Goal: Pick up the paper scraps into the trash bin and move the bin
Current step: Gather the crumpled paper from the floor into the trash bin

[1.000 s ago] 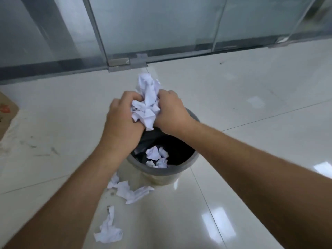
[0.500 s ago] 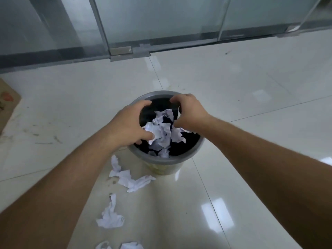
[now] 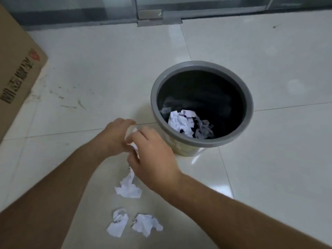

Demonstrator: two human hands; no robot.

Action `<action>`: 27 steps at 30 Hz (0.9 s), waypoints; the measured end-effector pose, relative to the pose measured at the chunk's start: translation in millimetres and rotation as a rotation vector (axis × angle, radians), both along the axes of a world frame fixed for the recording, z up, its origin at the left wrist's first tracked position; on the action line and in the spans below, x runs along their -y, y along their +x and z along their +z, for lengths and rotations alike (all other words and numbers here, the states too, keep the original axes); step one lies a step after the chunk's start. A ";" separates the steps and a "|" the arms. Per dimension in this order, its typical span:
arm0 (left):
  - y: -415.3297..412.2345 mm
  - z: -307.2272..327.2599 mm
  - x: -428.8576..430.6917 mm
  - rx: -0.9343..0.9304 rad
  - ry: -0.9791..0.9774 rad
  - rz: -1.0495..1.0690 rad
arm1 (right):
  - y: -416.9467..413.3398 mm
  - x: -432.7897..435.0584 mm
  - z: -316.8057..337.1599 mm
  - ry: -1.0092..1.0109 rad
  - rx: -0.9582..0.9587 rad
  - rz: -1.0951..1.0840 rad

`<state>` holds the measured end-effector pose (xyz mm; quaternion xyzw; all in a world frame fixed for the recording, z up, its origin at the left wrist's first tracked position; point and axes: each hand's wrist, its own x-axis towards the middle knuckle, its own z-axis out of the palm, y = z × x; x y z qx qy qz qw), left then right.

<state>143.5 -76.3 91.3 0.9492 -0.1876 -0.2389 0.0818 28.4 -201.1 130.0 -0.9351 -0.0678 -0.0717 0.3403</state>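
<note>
A round trash bin with a grey rim (image 3: 249,112) and a black liner stands on the pale tiled floor. Crumpled white paper (image 3: 181,121) lies inside it. My left hand (image 3: 115,135) and my right hand (image 3: 152,159) meet low over the floor just left of the bin, both closing on a white paper scrap (image 3: 133,139) between them. Most of that scrap is hidden by my fingers. Below my hands three more white scraps lie on the floor: one (image 3: 128,187) nearest my right hand, and two (image 3: 117,223) (image 3: 146,224) side by side closer to me.
A brown cardboard box (image 3: 16,72) with printed characters stands at the left edge. A glass partition with a grey bottom rail (image 3: 158,17) runs along the far side. Dirt marks streak the tiles beside the box.
The handful of paper dropped into the bin. Both hands left the rim and went down to the left, closing on a scrap on the floor. The view has shifted left and down.
</note>
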 end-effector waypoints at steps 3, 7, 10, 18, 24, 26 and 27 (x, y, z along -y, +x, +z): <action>-11.2 -40.1 -7.1 -0.146 0.098 -0.118 | -14.0 14.9 -62.8 -0.098 -0.351 -0.044; -13.0 -83.4 -1.6 -0.127 0.224 -0.270 | -8.4 29.7 -109.4 -0.279 -0.539 -0.032; -9.6 -102.9 -8.5 -0.179 0.288 -0.295 | 6.6 27.1 -132.2 -0.345 -0.594 0.042; -71.0 -103.5 -62.4 -0.162 0.316 -0.302 | 21.7 16.1 -163.4 -0.378 -0.795 0.217; -146.7 -108.3 -87.7 -0.349 0.164 0.051 | -40.0 12.0 -175.5 -0.366 -0.760 0.107; -171.3 -110.7 -88.8 -0.379 0.118 0.143 | -71.0 8.6 -176.8 -0.326 -0.781 0.062; -181.6 -111.8 -87.7 -0.391 0.106 0.179 | -86.6 7.1 -177.0 -0.321 -0.794 0.060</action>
